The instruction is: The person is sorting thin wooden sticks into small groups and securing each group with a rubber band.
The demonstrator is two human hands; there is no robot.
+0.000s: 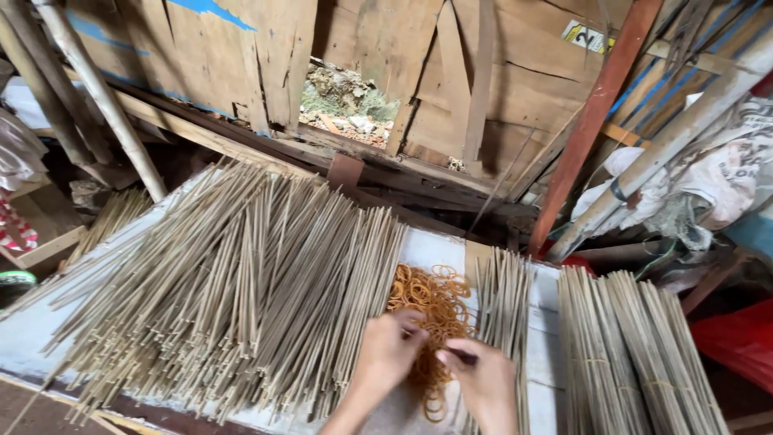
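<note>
My left hand [388, 354] and my right hand [483, 383] meet low in the middle of the view, over a heap of orange rubber bands [427, 296] on a pale blue-white board [435, 246]. Both hands pinch at the bands, fingertips almost touching; whether each grips a band is unclear. A big loose pile of thin bamboo sticks [233, 282] lies left of the hands. A small bunch of sticks [503, 302] lies just right of the bands, under my right hand.
Tied bundles of sticks [636, 354] lie at the right. Behind stand a rough plank wall with a hole [346, 105], bamboo poles [97, 89], a red beam [592, 113] and crumpled sacks [717, 173]. A red bag [741, 338] sits far right.
</note>
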